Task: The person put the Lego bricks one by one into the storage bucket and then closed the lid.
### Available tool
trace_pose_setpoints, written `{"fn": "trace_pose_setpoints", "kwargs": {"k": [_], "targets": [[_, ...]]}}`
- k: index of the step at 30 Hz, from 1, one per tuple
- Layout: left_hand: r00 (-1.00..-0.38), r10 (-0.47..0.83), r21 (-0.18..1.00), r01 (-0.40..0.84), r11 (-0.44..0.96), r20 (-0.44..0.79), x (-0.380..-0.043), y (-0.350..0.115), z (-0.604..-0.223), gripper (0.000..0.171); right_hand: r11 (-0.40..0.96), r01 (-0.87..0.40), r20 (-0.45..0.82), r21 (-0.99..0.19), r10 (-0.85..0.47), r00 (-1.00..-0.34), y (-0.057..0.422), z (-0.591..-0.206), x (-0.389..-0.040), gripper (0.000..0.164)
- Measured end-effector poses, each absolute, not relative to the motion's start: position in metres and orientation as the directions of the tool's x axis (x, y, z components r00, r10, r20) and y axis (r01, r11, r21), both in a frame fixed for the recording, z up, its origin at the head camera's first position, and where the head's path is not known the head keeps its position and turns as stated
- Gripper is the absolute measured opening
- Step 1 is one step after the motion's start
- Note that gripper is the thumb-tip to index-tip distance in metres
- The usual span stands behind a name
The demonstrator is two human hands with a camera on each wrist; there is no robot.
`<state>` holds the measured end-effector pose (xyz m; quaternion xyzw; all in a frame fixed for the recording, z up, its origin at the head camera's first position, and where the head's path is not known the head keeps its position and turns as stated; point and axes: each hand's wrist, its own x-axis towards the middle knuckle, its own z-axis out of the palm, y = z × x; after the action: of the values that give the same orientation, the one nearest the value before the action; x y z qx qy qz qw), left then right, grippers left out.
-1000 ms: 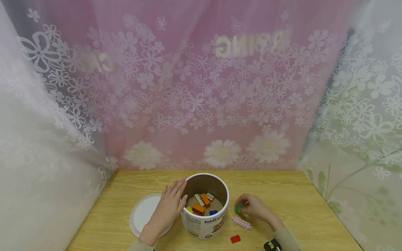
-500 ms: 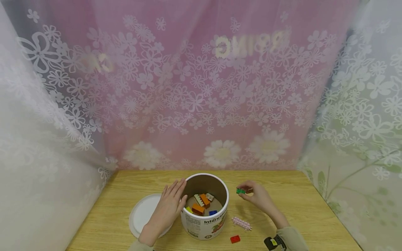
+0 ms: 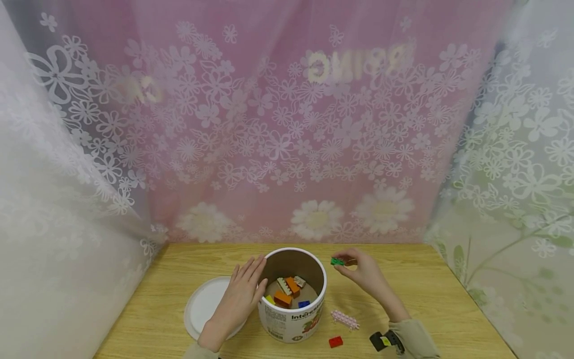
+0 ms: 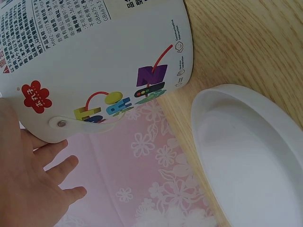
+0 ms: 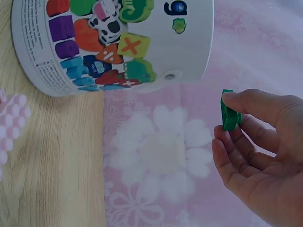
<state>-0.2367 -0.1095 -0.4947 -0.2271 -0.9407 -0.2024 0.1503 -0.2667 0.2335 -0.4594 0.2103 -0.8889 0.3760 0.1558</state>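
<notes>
A round white bucket (image 3: 291,321) with printed labels stands on the table. Inside it lie orange bricks (image 3: 283,299), a blue brick (image 3: 304,304), a yellow one and pale pieces. My left hand (image 3: 239,299) rests on the bucket's left rim with its fingers straight; in the left wrist view the fingers lie along the bucket's side by the handle mount. Up to the right of the bucket, raised above the table, my right hand (image 3: 360,271) pinches a green toy brick (image 5: 228,111) between thumb and fingers.
Left of the bucket lies a white lid (image 3: 202,309), partly behind the left forearm. A pink studded piece (image 3: 345,319) and a red brick (image 3: 336,341) lie on the table (image 3: 394,259) to the right. Flowered curtains (image 3: 287,149) hang behind and at both sides.
The right hand has lifted the green brick off the table, up and away, then slightly left toward the bucket's rim. The left hand stays in place.
</notes>
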Motion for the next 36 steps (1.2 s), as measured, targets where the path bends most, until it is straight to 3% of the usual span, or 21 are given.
{"fn": "trace_pose_setpoints", "kwargs": {"k": [15,25,36], "targets": [[-0.848,0.373,0.314,0.496,0.809,0.378,-0.236,-0.111,-0.494,0.059,0.592,-0.516,0.442,-0.619,-0.281,-0.852,0.195,-0.449,-0.272,0.022],[-0.844,0.373,0.302,0.497,0.813,0.386,-0.237,-0.110,-0.494,0.058,0.521,-0.587,0.464,-0.620,-0.360,-0.809,0.175,-0.452,-0.273,0.022],[-0.844,0.371,0.310,0.499,0.810,0.388,-0.236,-0.110,-0.493,0.058,0.566,-0.588,0.464,-0.578,-0.365,-0.807,0.166,-0.459,-0.273,0.025]]}}
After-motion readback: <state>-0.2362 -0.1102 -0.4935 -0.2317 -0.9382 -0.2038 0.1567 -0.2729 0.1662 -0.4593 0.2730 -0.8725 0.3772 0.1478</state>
